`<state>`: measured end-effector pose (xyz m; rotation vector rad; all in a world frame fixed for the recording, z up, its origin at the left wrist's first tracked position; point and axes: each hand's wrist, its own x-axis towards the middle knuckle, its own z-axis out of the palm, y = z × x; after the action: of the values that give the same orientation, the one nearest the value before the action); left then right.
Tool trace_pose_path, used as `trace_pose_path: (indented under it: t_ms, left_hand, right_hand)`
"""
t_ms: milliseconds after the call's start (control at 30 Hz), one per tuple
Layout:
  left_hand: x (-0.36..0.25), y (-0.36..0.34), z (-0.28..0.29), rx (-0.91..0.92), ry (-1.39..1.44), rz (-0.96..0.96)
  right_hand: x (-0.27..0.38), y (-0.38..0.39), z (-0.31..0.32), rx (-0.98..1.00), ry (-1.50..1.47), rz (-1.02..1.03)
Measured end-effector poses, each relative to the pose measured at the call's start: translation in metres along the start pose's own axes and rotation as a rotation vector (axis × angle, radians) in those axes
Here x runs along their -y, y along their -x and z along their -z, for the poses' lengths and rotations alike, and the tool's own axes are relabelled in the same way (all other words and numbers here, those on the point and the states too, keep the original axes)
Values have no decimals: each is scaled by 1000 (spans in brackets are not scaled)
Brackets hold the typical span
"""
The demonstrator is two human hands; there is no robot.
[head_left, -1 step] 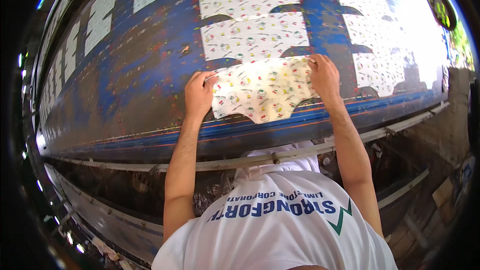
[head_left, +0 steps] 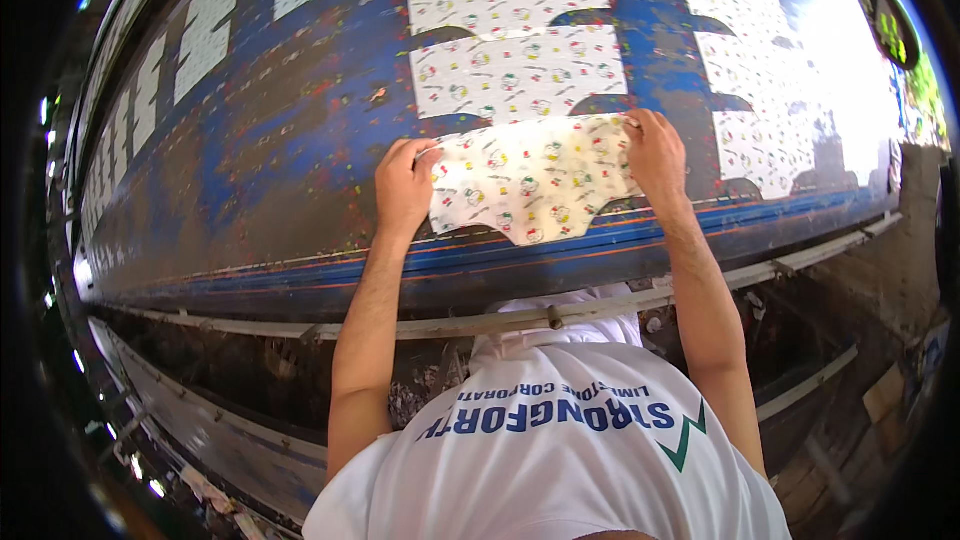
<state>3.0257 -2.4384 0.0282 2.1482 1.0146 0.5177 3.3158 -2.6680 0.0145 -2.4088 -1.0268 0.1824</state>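
Observation:
My left hand (head_left: 404,185) pinches the left top corner of a pale fabric piece (head_left: 530,180) with a small coloured cartoon print and curved cutouts along its lower side. My right hand (head_left: 655,160) grips the opposite top corner. The piece spans between them over the near part of a long, stained blue-and-brown board (head_left: 270,170). Just beyond it, two similar printed pieces (head_left: 515,70) lie flat in a column on the board.
More printed pieces lie in rows at the left (head_left: 205,25) and right (head_left: 760,150), the right ones partly washed out by glare. A narrow metal rail (head_left: 450,325) runs along the board's near edge, with a dark, cluttered space below it.
The view has shifted very slightly. Both hands stay on the fabric piece in nearly the same places.

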Motion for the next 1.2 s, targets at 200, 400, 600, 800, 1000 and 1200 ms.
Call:
trace_pose_path:
  t_ms: [200, 400, 600, 800, 1000, 1200]
  left_hand:
    - [15, -8, -14, 2, -140, 52]
    - [24, -24, -15, 38, -265, 156]
    - [9, -32, -27, 112, -308, 310]
    - [-15, -2, -39, 2, -498, 82]
    - [-65, 24, -17, -60, -323, 68]
    - [-80, -11, 19, -118, -167, 1]
  right_hand:
    - [3, -11, 5, 90, 63, -14]
    - [-6, -36, 7, 172, 63, 52]
    - [-22, -46, 13, 321, -91, 123]
    - [-35, -43, 10, 325, -174, 278]
    - [-23, -17, 31, 324, -378, 171]
    - [-18, -55, 59, 289, -452, -19]
